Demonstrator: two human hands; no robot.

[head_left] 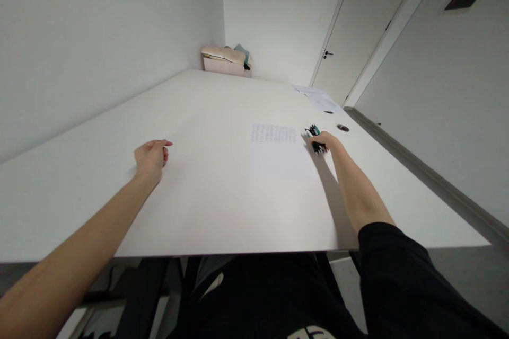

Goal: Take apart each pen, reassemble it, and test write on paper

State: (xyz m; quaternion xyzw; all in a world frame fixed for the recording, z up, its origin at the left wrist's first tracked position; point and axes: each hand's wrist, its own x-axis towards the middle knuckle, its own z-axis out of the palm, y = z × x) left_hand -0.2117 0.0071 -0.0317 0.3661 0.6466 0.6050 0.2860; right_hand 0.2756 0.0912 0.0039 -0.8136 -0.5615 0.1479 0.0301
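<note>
My right hand (326, 140) is closed around a bundle of pens (318, 146), dark with some teal and white parts, held just above or on the white table (199, 212); its shadow falls toward the near edge. To the left of the bundle lies a sheet of paper (274, 134) with rows of small marks across its upper part. Over on the left side of the table, my left hand (150, 158) is closed with the fingers curled in. Whether anything small is inside it is hidden.
Papers (320, 99) lie at the far right of the table, near a round dark grommet (342, 128). At the far end stands a pale pink box (223, 66) with cloth items on top. A wall runs along the left side.
</note>
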